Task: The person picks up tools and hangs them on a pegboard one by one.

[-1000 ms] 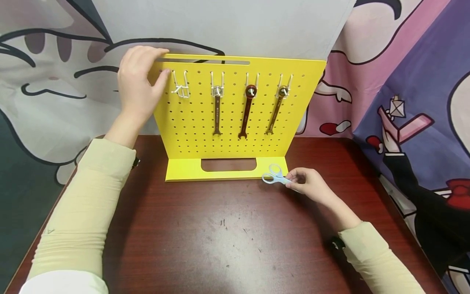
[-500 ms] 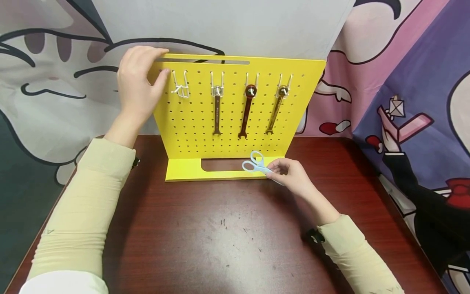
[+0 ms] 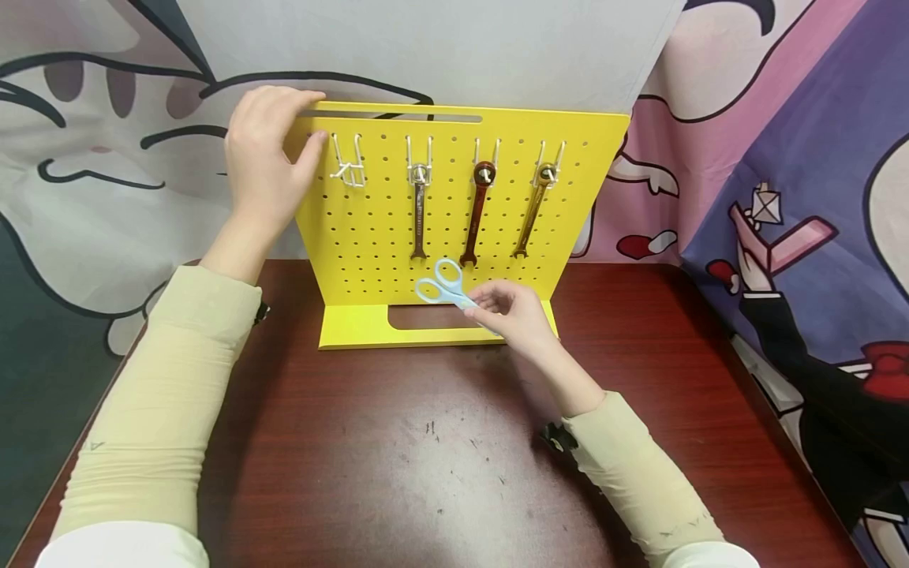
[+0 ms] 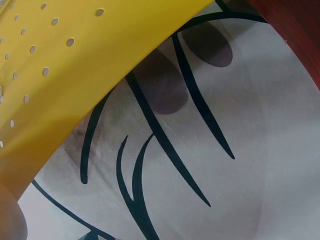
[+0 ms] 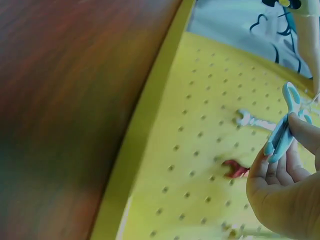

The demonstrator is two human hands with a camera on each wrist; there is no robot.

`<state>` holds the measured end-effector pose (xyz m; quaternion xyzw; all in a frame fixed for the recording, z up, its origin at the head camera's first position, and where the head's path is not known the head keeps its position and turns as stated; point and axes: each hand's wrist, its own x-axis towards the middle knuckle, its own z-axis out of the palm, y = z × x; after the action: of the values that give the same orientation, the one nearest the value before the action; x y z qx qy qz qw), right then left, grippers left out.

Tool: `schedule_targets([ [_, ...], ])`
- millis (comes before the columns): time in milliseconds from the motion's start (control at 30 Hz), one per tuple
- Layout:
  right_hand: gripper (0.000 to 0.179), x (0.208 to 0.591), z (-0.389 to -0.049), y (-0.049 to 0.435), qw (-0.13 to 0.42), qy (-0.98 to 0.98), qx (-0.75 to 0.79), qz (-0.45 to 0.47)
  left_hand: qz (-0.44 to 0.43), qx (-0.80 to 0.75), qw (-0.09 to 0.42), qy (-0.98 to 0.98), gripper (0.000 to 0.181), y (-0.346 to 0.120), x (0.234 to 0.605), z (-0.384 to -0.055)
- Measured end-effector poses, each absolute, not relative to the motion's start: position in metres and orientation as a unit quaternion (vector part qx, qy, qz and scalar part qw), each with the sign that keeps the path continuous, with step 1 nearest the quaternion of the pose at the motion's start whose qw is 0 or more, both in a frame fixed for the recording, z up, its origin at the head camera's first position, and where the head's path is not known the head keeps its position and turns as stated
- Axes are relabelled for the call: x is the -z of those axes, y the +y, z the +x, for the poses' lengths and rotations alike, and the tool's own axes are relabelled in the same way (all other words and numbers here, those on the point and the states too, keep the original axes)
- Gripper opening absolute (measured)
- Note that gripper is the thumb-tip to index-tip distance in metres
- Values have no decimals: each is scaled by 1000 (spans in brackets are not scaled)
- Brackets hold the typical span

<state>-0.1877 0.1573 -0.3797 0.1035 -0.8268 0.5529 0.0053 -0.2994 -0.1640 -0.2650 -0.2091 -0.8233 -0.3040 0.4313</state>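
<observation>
My left hand (image 3: pixel 266 154) grips the upper left corner of a yellow pegboard (image 3: pixel 383 237), thumb on its front face. In the left wrist view, a fingertip (image 4: pixel 9 220) shows by the board's edge. My right hand (image 3: pixel 521 319) pinches light blue scissors (image 3: pixel 456 297) by the blade end, handle loops pointing up and left. They are in front of the board's lower part. The right wrist view shows the scissors (image 5: pixel 281 142) between thumb and fingers. Silver (image 3: pixel 419 217), red (image 3: pixel 477 217) and gold (image 3: pixel 531 213) wrenches hang from white hooks. The leftmost hook (image 3: pixel 349 170) holds nothing.
The pegboard stands on a dark red-brown table (image 3: pixel 398 473), its foot having a wide cutout. Behind it hangs a white printed cloth (image 3: pixel 497 55). A purple and pink printed cloth (image 3: pixel 781 158) closes off the right side.
My right hand has carried the scissors left and upward, from the board's right foot to below the wrenches. My left hand has stayed on the board's corner.
</observation>
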Motion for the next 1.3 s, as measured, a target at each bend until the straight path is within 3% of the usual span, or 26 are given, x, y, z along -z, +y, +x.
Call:
schedule_targets([
  [700, 19, 324, -212, 66, 83, -727, -661, 165, -197, 316, 428, -823, 33, -163, 262, -298],
  [967, 20, 310, -227, 45, 106, -713, -676, 152, -203, 305, 434, -823, 34, -164, 264, -298],
  [1300, 22, 325, -241, 30, 99, -700, -702, 79, -193, 324, 425, -823, 33, -161, 263, -297],
])
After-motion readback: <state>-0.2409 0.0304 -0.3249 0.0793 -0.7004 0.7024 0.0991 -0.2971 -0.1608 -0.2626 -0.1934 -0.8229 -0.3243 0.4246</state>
